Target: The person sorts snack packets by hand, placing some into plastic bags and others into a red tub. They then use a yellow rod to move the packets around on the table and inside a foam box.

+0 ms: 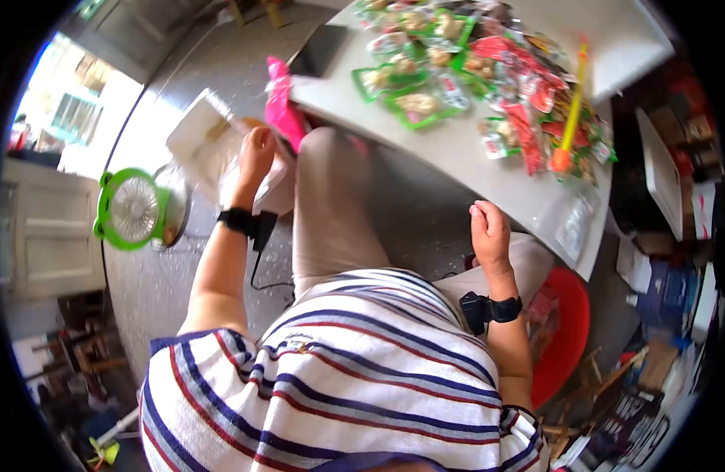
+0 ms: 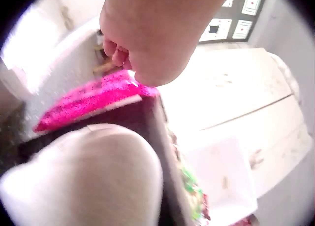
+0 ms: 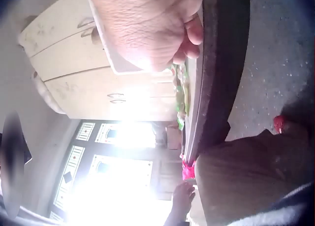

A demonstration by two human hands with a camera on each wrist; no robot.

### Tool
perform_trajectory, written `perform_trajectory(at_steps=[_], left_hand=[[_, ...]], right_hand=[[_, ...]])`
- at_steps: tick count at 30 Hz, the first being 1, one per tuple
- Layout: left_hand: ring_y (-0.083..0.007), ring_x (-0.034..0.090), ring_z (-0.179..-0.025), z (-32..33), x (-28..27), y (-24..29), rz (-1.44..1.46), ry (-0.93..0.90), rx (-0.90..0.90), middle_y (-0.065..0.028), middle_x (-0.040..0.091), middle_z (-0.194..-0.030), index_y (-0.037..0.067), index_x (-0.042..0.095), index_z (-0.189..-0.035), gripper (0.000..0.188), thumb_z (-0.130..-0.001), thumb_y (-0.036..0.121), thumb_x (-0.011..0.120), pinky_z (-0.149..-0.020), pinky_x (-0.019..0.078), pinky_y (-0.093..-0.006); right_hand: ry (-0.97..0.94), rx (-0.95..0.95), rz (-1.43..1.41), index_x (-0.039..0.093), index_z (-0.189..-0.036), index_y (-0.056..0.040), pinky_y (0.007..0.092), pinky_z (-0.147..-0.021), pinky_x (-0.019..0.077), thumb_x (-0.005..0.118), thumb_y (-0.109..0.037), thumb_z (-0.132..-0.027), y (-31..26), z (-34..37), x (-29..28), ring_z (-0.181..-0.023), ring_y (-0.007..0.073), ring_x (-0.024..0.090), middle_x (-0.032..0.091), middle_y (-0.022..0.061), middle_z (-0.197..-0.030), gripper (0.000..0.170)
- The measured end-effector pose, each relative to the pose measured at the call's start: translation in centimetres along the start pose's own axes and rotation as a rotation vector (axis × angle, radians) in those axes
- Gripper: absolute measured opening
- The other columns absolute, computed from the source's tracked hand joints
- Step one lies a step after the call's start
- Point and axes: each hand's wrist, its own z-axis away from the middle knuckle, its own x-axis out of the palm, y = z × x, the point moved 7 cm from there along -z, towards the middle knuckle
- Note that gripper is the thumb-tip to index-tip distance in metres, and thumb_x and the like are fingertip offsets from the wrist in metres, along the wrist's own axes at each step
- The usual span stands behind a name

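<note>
My left hand (image 1: 257, 157) is raised over the near side of a white plastic container (image 1: 191, 141), left of my knee. Its fingers bend inward, and no object shows in them. A bright pink glittery thing (image 1: 282, 102) hangs at the table corner beside it. Close to the front table edge, my right hand (image 1: 491, 236) has loosely bent fingers with nothing visible in them. On the white table (image 1: 339, 98) lie several small food packets (image 1: 417, 104) in green-edged clear wrap, mixed with red wrappers (image 1: 524, 130).
A yellow stick with an orange end (image 1: 571, 118) lies across the wrappers. Clear plastic (image 1: 573, 224) is at the table's right corner. A red basin (image 1: 571, 330) stands by my right thigh. On the floor to the left is a green-rimmed fan-like object (image 1: 133, 208).
</note>
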Motion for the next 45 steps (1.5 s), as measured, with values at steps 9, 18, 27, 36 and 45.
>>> perform_trajectory(at_steps=[9,18,27,36,45], left_hand=[[-0.0313,0.045,-0.101,4.4,1.0,-17.0,-0.546,-0.416,-0.387,-0.0192,0.045,-0.110,0.009,0.048,-0.107,0.038,-0.071,0.020,0.044,-0.085,0.0361,-0.0380],[-0.0317,0.050,-0.093,3.6,0.8,-17.1,-0.539,-0.466,-0.356,-0.0177,0.053,-0.098,0.009,0.054,-0.098,0.034,-0.073,0.032,0.048,-0.080,0.0390,-0.0396],[-0.0345,0.050,-0.091,3.9,1.5,-18.8,-0.628,-0.579,-0.357,-0.0179,0.054,-0.096,0.007,0.055,-0.094,0.031,-0.077,0.027,0.039,-0.080,0.0392,-0.0413],[-0.0355,0.052,-0.086,2.6,-2.2,-16.1,-0.570,-0.311,-0.460,-0.0196,0.055,-0.088,0.007,0.057,-0.086,0.028,-0.074,0.025,0.039,-0.074,0.0411,-0.0407],[-0.0055,0.039,-0.049,3.3,-3.4,-0.9,0.742,-0.258,-0.443,0.0025,0.044,-0.058,0.005,0.050,-0.071,0.008,-0.074,0.011,0.054,-0.042,0.0300,-0.0190]], right_hand=[[-0.082,0.065,0.004,0.053,-0.082,0.0012,0.0320,-0.064,0.0440,0.052,-0.005,-0.075,1.3,0.9,2.5,-0.069,0.0284,0.055,0.056,0.0152,-0.076,0.010],[-0.111,0.108,-0.011,0.053,-0.082,0.0011,0.0319,-0.064,0.0441,0.052,-0.006,-0.075,1.4,1.2,3.9,-0.070,0.0279,0.055,0.056,0.0153,-0.077,0.010],[-0.116,0.085,-0.003,0.052,-0.082,0.0009,0.0322,-0.063,0.0440,0.052,-0.006,-0.075,1.0,0.8,4.0,-0.070,0.0288,0.054,0.056,0.0156,-0.077,0.010],[-0.093,0.049,-0.006,0.053,-0.082,0.0001,0.0325,-0.061,0.0438,0.052,-0.006,-0.074,0.4,0.2,3.7,-0.067,0.0289,0.054,0.056,0.0152,-0.074,0.009],[-0.070,-0.013,-0.134,0.053,-0.082,0.0005,0.0272,-0.060,0.0434,0.053,-0.006,-0.075,-2.6,-2.1,3.3,-0.066,0.0205,0.055,0.056,0.0114,-0.072,0.010]])
